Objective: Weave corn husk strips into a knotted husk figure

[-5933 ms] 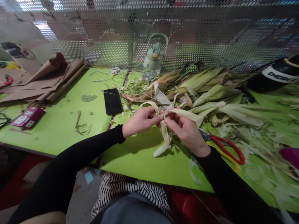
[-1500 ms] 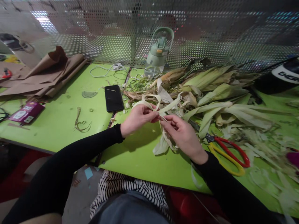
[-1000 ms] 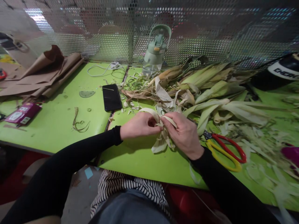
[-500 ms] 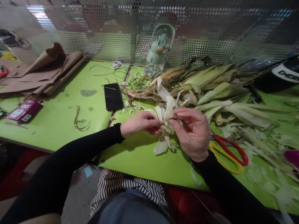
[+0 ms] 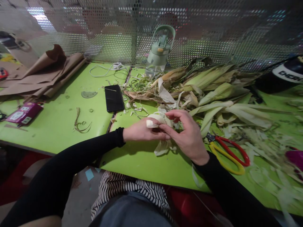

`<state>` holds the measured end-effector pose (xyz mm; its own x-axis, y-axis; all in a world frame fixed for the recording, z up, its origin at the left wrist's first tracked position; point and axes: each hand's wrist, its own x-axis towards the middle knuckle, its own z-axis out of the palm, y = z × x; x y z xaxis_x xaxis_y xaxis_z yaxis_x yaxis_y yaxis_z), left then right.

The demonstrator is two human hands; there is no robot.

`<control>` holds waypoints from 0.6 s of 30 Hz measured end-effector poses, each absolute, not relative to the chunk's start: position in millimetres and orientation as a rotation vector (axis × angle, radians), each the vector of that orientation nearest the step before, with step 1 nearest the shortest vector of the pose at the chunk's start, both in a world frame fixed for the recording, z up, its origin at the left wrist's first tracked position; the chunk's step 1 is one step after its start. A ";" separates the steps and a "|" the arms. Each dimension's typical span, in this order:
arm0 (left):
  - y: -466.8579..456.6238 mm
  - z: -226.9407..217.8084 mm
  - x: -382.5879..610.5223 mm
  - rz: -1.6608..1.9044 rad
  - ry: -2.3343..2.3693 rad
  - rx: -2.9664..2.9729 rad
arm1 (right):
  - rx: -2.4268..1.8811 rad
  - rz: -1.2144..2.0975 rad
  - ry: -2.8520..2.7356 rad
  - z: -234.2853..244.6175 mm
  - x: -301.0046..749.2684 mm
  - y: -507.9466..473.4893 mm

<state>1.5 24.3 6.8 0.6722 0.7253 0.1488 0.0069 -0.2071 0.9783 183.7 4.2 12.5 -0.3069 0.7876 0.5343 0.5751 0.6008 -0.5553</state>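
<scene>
Pale corn husk strips [image 5: 163, 148] hang below and stick out above my two hands, which meet over the green table. My left hand [image 5: 143, 129] is closed on the husk strips. A short pale strip end [image 5: 151, 123] lies folded over its fingers. Coming in from the right, my right hand [image 5: 187, 134] has its thumb at the folded strip, its index finger arched above; it pinches the husk there. How the strips are joined is hidden by the fingers. Beside my right wrist lie scissors [image 5: 228, 154] with one red and one yellow handle.
A heap of corn husks [image 5: 217, 91] spreads behind and right of my hands, with shreds [image 5: 272, 170] nearer. A phone [image 5: 114, 98], a green water bottle [image 5: 157, 55], brown paper [image 5: 44, 74], a purple power strip [image 5: 25, 113] and a protractor [image 5: 89, 94] lie around. A perforated panel [image 5: 113, 34] bounds the back.
My right hand has moved slightly left, over my left hand. A strip that stood up between the hands is now folded down to the left across my left fingers.
</scene>
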 end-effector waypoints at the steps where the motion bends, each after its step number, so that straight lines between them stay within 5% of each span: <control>1: 24.9 5.9 1.1 0.721 0.601 1.648 | -1.121 0.423 -2.016 12.1 184.9 5.5; 18: 25.5 5.5 -1.7 0.332 0.691 1.100 | -1.062 1.181 -1.600 14.7 184.6 -1.8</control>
<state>-1.7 25.5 5.5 0.7475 0.5673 -0.3456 0.0857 0.4335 0.8971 184.6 -1.8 14.7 -0.2698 0.9515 0.1478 0.1395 0.1905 -0.9717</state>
